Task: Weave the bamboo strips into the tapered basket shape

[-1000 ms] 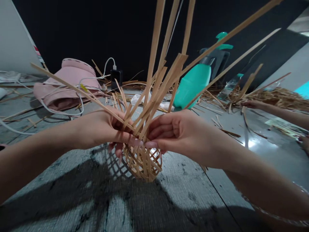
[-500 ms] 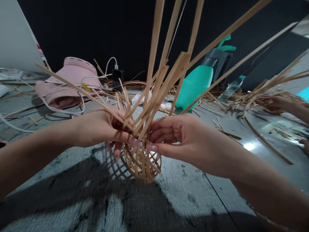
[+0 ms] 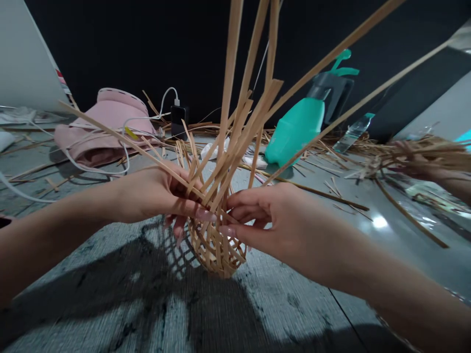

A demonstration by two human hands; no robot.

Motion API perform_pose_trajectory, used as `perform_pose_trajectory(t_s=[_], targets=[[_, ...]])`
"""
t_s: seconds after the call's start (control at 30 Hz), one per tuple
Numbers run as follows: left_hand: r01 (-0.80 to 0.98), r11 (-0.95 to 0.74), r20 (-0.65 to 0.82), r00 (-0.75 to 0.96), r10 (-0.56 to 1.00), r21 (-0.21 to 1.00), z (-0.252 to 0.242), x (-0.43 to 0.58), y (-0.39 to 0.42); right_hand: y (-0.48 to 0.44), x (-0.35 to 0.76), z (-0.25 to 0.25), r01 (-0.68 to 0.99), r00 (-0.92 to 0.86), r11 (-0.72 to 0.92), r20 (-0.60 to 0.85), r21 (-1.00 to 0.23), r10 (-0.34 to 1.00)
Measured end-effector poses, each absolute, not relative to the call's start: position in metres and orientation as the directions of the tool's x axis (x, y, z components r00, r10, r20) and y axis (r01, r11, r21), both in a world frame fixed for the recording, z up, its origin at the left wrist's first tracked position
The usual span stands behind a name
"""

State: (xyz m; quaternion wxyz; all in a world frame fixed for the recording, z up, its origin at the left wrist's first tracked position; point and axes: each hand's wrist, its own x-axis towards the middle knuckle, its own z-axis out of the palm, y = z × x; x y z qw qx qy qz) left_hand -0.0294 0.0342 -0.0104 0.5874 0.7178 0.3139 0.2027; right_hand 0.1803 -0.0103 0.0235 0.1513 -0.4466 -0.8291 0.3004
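Grey surface (image 3: 290,299) below, woven basket (image 3: 217,252) between both hands (image 3: 147,193).

Basket (image 3: 219,251) is a pale tan open weave, rounded bottom sitting low against the grey surface (image 3: 279,294), rim unfinished, just long flat strips (image 3: 231,54) crossing then fanning up and out

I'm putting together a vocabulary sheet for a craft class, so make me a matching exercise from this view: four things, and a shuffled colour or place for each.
1. woven basket
2. spray bottle
3. charging cable
4. small upright box

A. black
B. turquoise body
C. between the left hand and the right hand
D. white

Pairs: 1-C, 2-B, 3-D, 4-A
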Motion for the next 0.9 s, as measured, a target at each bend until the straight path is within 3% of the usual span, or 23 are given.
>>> perform_pose_trajectory(t_s=[0.3, 0.53, 0.67, 0.9], targets=[[0.229, -0.155, -0.055, 0.708, 0.704, 0.961, -0.011, -0.031, 0.033, -0.006, 0.173, 0.024, 0.401, -0.518, 0.161, -0.079, -0.902, 0.852], [0.221, -0.166, -0.045, 0.717, 0.696, 0.961, -0.010, -0.030, 0.031, -0.007, 0.170, 0.022, 0.375, -0.473, 0.110, -0.088, -0.921, 0.877], [0.238, -0.163, -0.058, 0.712, 0.699, 0.957, -0.008, -0.029, 0.030, -0.007, 0.173, 0.020, 0.305, -0.530, 0.162, -0.026, -0.938, 0.847], [0.217, -0.134, -0.064, 0.716, 0.695, 0.967, -0.009, -0.028, 0.030, -0.005, 0.175, 0.019, 0.336, -0.491, 0.218, 0.027, -0.916, 0.871]])
